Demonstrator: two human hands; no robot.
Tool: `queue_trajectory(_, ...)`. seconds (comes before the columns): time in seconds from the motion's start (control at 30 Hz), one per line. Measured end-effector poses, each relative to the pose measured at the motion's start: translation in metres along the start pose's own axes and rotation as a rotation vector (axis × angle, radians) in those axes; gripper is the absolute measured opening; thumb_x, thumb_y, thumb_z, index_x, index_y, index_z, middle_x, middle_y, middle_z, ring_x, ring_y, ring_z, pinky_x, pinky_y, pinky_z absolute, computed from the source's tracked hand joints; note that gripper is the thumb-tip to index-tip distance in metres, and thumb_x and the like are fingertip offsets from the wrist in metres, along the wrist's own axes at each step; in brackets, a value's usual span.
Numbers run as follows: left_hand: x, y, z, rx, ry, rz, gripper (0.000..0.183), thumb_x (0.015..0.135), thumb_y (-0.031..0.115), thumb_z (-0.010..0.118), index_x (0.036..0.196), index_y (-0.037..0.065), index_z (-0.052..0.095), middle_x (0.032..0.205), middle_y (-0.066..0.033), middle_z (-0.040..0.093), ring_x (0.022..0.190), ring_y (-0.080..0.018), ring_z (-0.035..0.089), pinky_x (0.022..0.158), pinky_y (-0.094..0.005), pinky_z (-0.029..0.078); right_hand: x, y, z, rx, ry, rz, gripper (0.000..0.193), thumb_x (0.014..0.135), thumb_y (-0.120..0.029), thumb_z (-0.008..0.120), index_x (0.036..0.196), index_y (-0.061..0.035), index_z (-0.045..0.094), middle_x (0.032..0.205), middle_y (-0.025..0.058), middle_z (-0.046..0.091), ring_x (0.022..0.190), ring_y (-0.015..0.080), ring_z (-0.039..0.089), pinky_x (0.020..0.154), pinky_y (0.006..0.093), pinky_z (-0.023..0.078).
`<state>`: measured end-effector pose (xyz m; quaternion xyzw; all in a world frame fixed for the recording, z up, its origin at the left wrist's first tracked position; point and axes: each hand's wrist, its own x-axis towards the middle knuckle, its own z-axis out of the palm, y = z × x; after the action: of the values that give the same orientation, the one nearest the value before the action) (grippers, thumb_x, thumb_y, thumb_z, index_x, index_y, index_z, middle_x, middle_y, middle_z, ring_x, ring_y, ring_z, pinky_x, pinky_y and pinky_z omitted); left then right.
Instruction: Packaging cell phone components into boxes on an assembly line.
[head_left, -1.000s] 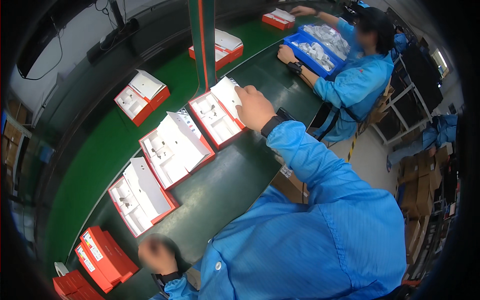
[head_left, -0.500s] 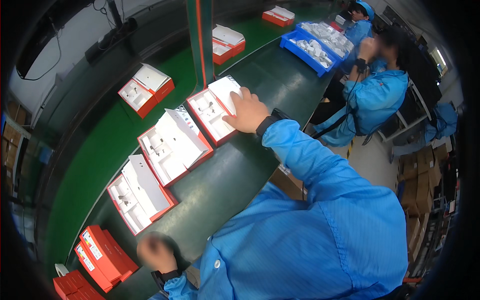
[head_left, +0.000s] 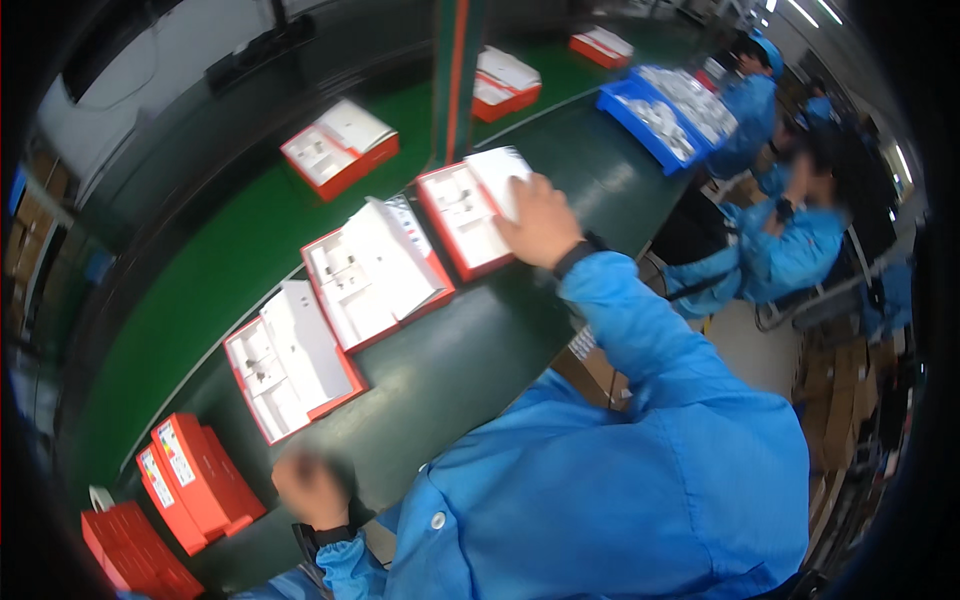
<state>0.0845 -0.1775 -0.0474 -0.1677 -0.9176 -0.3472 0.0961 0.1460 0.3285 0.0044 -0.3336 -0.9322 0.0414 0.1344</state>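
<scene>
My right hand (head_left: 543, 222) lies over the right side of an open red-and-white box (head_left: 465, 215), its thumb at the inner edge and its fingers on the white lid. That box has white compartments with small dark pieces in them. To its left, two similar open boxes stand in a row: a middle box (head_left: 375, 272) with a raised white flap, and a left box (head_left: 293, 360). Nearer to me, my left hand (head_left: 312, 487) hovers at or rests on the dark green table (head_left: 430, 400). Its fingers are too blurred to read.
Stacked red boxes (head_left: 205, 480) and further red boxes (head_left: 135, 550) sit at the lower left. A green strip (head_left: 230, 250) beyond the table carries another open box (head_left: 340, 148). A pillar (head_left: 455, 90) rises behind. Blue bins (head_left: 655, 120) hold white pieces, near seated co-workers (head_left: 780, 240).
The whole view has shifted, with the boxes now further right and higher in the picture. My right hand stays on the same box, and my left hand remains near the table's front edge.
</scene>
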Motion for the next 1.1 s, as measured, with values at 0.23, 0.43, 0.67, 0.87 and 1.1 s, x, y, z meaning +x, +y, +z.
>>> queue_trajectory(0.23,0.000,0.008,-0.011,-0.056,-0.081,0.002,0.025,0.083,-0.001,0.067,0.108,0.000,0.065,0.119,-0.0175,0.064,0.115,-0.0359,0.057,0.105,-0.0449,0.044,-0.019,0.016,-0.127,0.257,-0.018,-0.325,0.062,0.092,-0.024,0.074,0.142,0.0062,0.053,0.140,0.0290,0.055,0.129,0.0444,0.057,0.111,0.0444,0.046)
queue_trajectory(0.43,-0.004,0.012,-0.017,-0.034,-0.107,0.049,0.028,0.081,0.000,0.069,0.109,0.000,0.065,0.122,-0.0177,0.064,0.117,-0.0380,0.056,0.104,-0.0469,0.044,-0.003,-0.064,-0.200,0.636,0.056,-0.489,0.060,0.097,-0.019,0.072,0.147,0.0044,0.049,0.143,0.0220,0.055,0.129,0.0314,0.058,0.112,0.0392,0.044)
queue_trajectory(0.67,-0.029,-0.008,-0.036,0.157,-0.006,-0.118,0.033,0.083,0.005,0.069,0.115,-0.001,0.063,0.135,-0.0217,0.058,0.128,-0.0421,0.050,0.110,-0.0513,0.040,0.130,-0.237,-0.122,0.613,0.277,-0.668,0.077,0.092,-0.050,0.071,0.145,0.0030,0.053,0.140,0.0322,0.054,0.127,0.0460,0.058,0.110,0.0480,0.048)
queue_trajectory(0.87,-0.028,-0.016,-0.035,0.257,0.097,-0.183,0.035,0.083,0.006,0.068,0.117,-0.003,0.062,0.139,-0.0247,0.056,0.130,-0.0449,0.050,0.112,-0.0544,0.039,0.167,-0.350,-0.012,0.450,-0.186,-0.222,0.069,0.093,-0.046,0.065,0.146,-0.0028,0.054,0.149,0.0253,0.048,0.133,0.0458,0.053,0.110,0.0534,0.047)
queue_trajectory(1.1,-0.032,-0.021,-0.034,0.240,0.098,-0.199,0.035,0.082,0.006,0.067,0.115,-0.003,0.063,0.137,-0.0242,0.058,0.128,-0.0446,0.051,0.111,-0.0543,0.040,0.156,-0.408,0.055,0.299,-0.258,-0.145,0.052,0.098,-0.031,0.057,0.144,-0.0054,0.056,0.146,0.0205,0.050,0.130,0.0418,0.055,0.102,0.0530,0.050)
